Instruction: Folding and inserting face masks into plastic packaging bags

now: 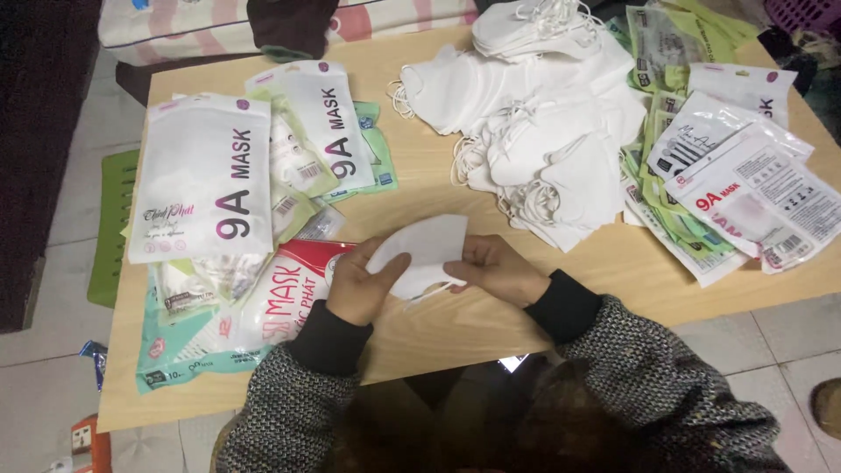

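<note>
Hands [359, 285] [498, 267] pinch shut on a folded white fabric mask [420, 250] above the wooden table's [455, 324] near edge; I see loose white masks [534, 131] heaped beyond, flat printed packets [201, 175] flanking left and right [745, 175].

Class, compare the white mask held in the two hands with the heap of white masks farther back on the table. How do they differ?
The held mask is a single piece; the heap of masks is many, overlapping. The held mask is gripped between the left hand and right hand near the table's front edge; the heap lies untouched farther back. The heap's ear loops tangle loosely; the held mask shows little of its loops. Both are white, folded and unpacked.
</note>
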